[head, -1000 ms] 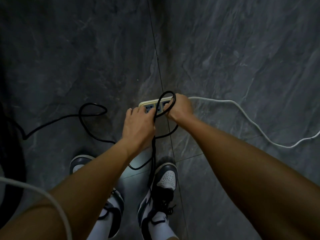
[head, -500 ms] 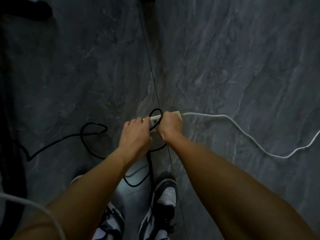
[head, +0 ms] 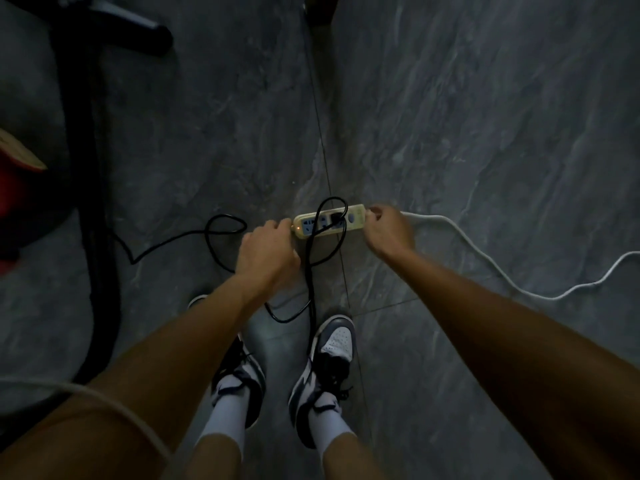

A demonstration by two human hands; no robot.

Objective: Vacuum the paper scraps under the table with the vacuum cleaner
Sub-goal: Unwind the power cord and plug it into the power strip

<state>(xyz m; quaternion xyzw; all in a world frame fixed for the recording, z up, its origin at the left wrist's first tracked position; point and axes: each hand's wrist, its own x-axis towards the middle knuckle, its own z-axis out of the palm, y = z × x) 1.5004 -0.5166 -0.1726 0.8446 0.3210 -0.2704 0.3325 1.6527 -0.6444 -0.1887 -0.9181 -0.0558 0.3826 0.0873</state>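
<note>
Plugging in: my right hand (head: 388, 230) pinches the cream plastic power strip (head: 355, 219); left hand (head: 268, 251), cannot tell; next, black vacuum hose (head: 92, 202) at frame left.

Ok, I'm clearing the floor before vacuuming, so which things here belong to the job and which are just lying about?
Job: power strip, held by the right hand; black plug in it; black cord; black hose; red body, likely the vacuum cleaner.
Not the job: furniture leg at the top; the person's shoes.
</note>
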